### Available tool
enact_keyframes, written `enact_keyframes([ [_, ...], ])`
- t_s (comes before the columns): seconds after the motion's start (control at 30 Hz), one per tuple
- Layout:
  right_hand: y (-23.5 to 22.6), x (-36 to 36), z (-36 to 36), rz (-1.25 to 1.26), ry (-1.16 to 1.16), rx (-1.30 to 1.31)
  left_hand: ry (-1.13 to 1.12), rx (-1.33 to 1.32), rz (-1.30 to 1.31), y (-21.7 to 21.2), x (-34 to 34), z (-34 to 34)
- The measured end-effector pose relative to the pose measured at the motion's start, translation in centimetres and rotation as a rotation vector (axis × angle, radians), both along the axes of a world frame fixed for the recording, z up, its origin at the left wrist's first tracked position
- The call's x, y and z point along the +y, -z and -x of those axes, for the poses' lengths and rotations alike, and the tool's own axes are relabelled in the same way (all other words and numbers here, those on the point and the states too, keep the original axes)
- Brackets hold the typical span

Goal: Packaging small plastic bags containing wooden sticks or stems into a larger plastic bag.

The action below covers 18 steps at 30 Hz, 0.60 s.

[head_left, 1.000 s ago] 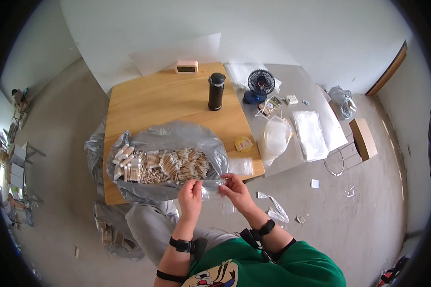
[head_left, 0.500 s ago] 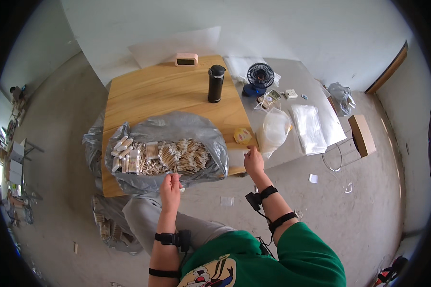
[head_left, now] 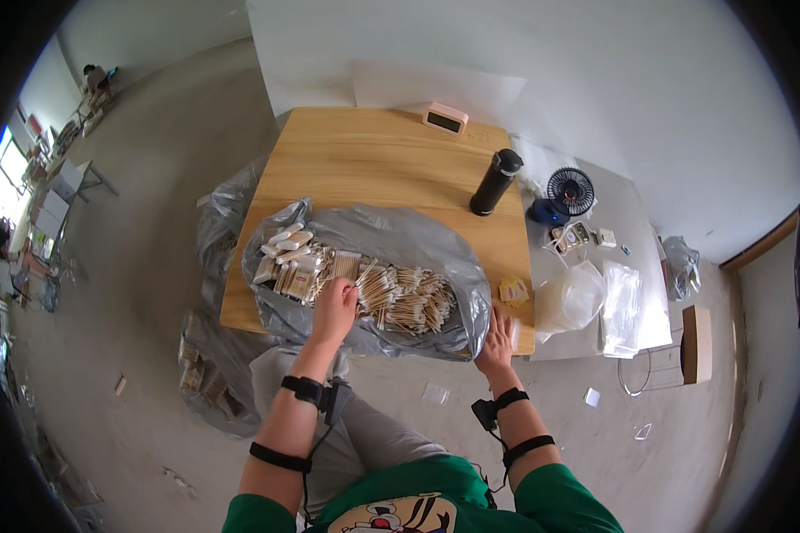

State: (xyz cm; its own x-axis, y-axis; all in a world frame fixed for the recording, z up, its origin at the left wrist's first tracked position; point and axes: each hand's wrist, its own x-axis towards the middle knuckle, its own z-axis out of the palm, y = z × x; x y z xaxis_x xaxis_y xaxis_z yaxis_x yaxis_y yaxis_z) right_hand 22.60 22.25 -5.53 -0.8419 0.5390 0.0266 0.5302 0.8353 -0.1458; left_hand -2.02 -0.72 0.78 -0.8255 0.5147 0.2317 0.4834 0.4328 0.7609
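A grey plastic bag (head_left: 400, 226) lies spread on the wooden table, its mouth wide. Inside it is a heap of loose cotton swabs (head_left: 413, 298), with packed bundles of swabs (head_left: 298, 275) at the left. My left hand (head_left: 335, 311) reaches over the bag's near rim, its fingers curled together at the left edge of the loose swabs. What sits between those fingertips is partly hidden. At the bag's right end my right hand (head_left: 496, 342) rests on the table corner, fingers stretched out beside a small clear plastic piece (head_left: 514, 332). A yellow packet (head_left: 513, 290) lies just beyond it.
On the wooden table (head_left: 364, 147) stand a black bottle (head_left: 496, 182) and a pink clock (head_left: 444, 118). The grey side table holds a small fan (head_left: 570, 192), clear bags (head_left: 620, 306) and a frosted bag (head_left: 571, 300). Another filled grey bag (head_left: 213, 382) sits below at the left.
The view has swung left. My left hand moved from the bag's near rim in to the swabs. My right hand went from beside the yellow packet to the table corner, and its fingers spread.
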Motion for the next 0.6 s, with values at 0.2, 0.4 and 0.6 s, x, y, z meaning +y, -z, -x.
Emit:
enact_keyframes([
  [0.2,0.4,0.5,0.1,-0.110,-0.041,-0.065,0.156,0.112,0.106,0.8,2.8,1.2],
  [0.4,2.5,1.1,-0.8,-0.117,-0.094,-0.062,0.382,0.225,0.282,1.7,4.0,0.6],
  [0.6,1.7,3.0,-1.0,0.076,-0.078,0.229,0.351,0.182,0.077,3.3,3.1,3.0],
])
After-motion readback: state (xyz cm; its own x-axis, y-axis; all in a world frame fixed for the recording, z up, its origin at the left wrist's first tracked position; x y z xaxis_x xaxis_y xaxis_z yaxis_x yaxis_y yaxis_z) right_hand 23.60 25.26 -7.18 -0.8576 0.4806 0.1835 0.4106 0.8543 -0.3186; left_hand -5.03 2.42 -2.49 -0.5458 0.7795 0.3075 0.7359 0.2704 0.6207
